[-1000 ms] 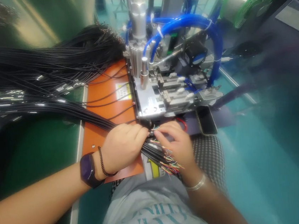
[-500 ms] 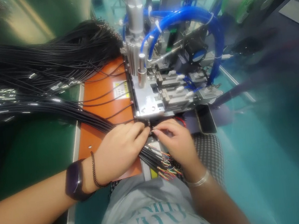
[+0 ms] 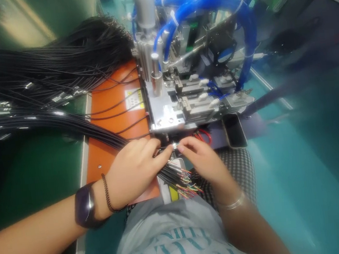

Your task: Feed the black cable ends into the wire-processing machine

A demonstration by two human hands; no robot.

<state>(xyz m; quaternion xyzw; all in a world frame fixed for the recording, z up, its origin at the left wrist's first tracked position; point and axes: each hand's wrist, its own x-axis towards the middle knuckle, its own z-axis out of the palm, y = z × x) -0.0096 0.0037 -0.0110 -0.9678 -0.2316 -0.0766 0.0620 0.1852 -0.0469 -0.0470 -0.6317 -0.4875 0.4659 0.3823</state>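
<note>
My left hand (image 3: 138, 162) is closed over the black cables, its thumb and forefinger pinching one cable near its end. A small pale, shiny piece (image 3: 174, 146) shows between the two hands, too small to name for certain. My right hand (image 3: 204, 157) pinches fine wire ends just right of that piece. Below my left hand, the bundle of black cables (image 3: 172, 175) points toward my lap, and its stripped, multicoloured wire ends (image 3: 187, 183) fan out.
The metal machine (image 3: 168, 115) with blue air hoses (image 3: 205, 3) stands just beyond my hands. An orange panel (image 3: 115, 104) lies left of it. A heap of black cables (image 3: 59, 57) fills the upper left. A phone (image 3: 235, 131) lies at the right.
My hands have drawn slightly apart, my right hand shifting right and down. The small pale piece now shows between them. The view has tilted a little, and the machine appears higher.
</note>
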